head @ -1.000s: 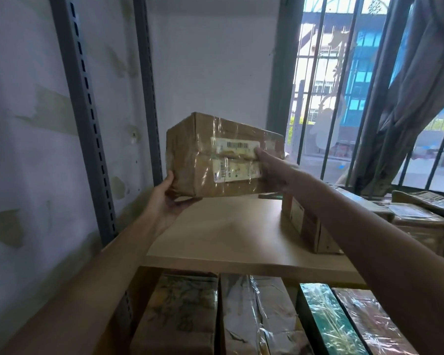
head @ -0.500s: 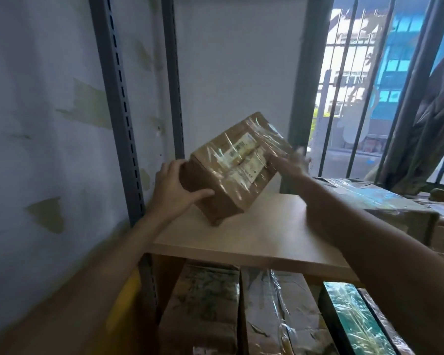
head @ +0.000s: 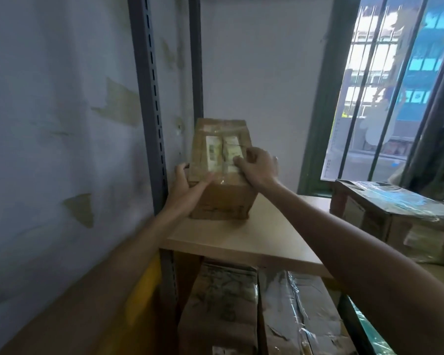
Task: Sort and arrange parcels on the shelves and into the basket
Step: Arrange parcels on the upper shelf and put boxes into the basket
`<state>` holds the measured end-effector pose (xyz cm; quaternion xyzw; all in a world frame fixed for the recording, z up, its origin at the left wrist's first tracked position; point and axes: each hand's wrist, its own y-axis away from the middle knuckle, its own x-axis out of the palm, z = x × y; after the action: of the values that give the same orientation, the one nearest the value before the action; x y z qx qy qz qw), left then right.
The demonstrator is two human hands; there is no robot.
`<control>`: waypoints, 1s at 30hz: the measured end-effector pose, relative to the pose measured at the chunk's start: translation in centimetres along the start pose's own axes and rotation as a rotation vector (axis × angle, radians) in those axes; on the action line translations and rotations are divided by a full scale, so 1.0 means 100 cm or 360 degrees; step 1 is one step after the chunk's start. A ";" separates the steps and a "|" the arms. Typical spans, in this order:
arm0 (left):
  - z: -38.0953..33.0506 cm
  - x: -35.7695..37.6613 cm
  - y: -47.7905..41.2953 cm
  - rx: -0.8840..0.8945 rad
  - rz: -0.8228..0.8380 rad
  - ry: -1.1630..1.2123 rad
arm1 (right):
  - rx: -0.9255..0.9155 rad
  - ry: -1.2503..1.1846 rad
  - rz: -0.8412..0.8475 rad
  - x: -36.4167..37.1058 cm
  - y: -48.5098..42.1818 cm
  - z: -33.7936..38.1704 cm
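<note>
Two hands are holding one brown cardboard parcel (head: 221,198), which is standing on the wooden shelf board (head: 254,239) just right of the grey upright (head: 149,111). The left hand (head: 187,185) is clasping the parcel's side nearest the upright, thumb lying across the taped face. The right hand (head: 256,165) is curling its fingers over the edge farther from the upright, beside the white label (head: 222,152). Stiff card under glossy tape is probably making it rigid and fairly light yet slippery, so gripping opposite edges is looking wisest. The label is showing a barcode strip, but blur is leaving its print unreadable. Another taped box (head: 395,213) is sitting well right of the upright.
</note>
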<state>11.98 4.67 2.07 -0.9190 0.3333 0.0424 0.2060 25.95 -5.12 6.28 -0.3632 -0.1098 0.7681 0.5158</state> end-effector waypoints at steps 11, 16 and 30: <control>0.015 -0.005 0.014 0.0389 0.0034 0.0172 | -0.0198 -0.0382 -0.0117 -0.022 -0.002 -0.009; 0.030 -0.004 0.022 0.0541 0.0020 0.0034 | -0.0343 -0.0306 -0.0201 -0.023 0.004 -0.010; 0.007 -0.027 0.011 0.0446 -0.0071 -0.0354 | 0.0758 -0.0276 0.0691 -0.010 -0.006 0.004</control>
<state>9.24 5.73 1.61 -0.8781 0.2908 0.0922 0.3686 26.27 -5.68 7.33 -0.1806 0.1091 0.8922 0.3993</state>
